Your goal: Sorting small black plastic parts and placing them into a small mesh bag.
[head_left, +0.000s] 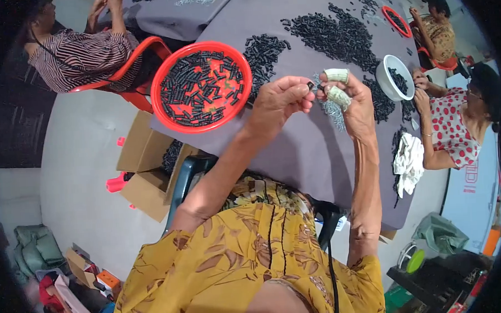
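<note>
L hand [283, 102] is just R of the red basin [196, 129], thumb + fingertips pinching a small dk piece [310, 86]; that piece sits R of the basin, abt level w/ its middle. R hand [355, 104] is further R of the basin, facing the L one, fingers bent in close to the piece; two of them wear pale wraps [337, 75], & can't tell if it grips anything itself. Basin holds lots of short blk tubes [183, 89], w/ bits of its red floor showing btwn them. More tubes lie in a pile [263, 52] right beside the basin on its R, & a bigger heap [329, 33] is up & R of it, all on the gray table [301, 160]. Silver bits [333, 115] lie R of the basin, near the R hand. White bowl [385, 78] w/ blk tubes is well R of the basin, white cloth [409, 163] lower R of it. Open carton [141, 143] is below the basin, co-worker in stripes [84, 57] upper L of it, co-worker in red dots [453, 122] far R
</note>
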Demonstrator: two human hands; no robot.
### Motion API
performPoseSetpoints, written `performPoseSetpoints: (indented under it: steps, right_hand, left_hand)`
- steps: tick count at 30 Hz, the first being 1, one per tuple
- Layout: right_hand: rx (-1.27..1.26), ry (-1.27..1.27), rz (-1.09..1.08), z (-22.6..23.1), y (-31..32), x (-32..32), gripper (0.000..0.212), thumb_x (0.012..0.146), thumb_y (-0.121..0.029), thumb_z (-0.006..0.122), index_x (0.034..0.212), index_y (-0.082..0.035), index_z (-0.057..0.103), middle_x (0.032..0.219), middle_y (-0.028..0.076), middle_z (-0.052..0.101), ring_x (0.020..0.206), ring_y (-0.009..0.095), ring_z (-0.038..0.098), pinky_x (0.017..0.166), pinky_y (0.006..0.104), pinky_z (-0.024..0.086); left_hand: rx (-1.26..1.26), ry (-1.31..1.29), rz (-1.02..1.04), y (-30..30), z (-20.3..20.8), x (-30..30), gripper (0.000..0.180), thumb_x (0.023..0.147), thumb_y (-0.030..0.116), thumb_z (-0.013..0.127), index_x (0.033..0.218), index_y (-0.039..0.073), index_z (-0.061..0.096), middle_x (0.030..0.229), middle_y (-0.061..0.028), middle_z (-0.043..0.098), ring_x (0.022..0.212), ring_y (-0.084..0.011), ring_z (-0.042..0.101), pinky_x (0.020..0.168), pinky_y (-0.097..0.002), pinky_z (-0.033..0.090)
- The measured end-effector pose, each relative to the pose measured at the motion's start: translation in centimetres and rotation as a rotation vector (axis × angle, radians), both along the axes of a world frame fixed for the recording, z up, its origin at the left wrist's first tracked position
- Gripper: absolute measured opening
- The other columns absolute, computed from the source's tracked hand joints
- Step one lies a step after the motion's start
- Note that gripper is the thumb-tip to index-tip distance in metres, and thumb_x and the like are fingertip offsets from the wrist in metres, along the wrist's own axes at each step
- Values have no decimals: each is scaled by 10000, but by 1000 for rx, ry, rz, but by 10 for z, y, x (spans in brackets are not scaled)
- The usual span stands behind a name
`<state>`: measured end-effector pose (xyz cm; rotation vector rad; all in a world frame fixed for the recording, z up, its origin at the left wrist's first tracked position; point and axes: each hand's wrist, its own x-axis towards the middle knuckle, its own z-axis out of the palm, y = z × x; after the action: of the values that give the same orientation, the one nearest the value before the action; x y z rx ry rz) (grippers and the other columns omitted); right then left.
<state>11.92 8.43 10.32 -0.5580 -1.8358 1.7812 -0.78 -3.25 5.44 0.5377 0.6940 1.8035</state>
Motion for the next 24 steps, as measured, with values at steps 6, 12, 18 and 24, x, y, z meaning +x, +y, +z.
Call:
performPoseSetpoints:
  steps: [6,12,18,24]
  right_hand:
    - [17,-11,44,0,0,-1,202,836,-22,568,1035,1,598,806,29,628,734,89,581,668,224,465]
    - [169,-45,70,0,1,-1,220,816,-48,567,1026,9,591,740,-22,579,686,63,526,658,214,431]
    - [151,-59,42,2,-2,9,207,840,-43,552,1040,8,574,786,4,591,744,83,565,697,218,446]
    - [114,-33,-20,4,-5,12,181,838,-26,544,1010,6,591,822,37,612,740,88,564,670,223,454]
  left_hand:
    - [-85,44,60,-4,7,1,200,871,120,553,1035,7,568,849,-72,615,748,-142,591,694,-297,506]
    - [-121,153,75,-1,8,3,197,873,114,554,1035,5,574,830,-65,623,712,-142,592,671,-288,501]
    - [-49,389,138,7,10,13,195,809,86,641,972,-13,601,771,-45,641,639,-78,568,592,-211,460]
    - [-109,551,226,10,16,21,188,798,84,649,958,-8,616,789,-24,650,668,-41,556,598,-192,453]
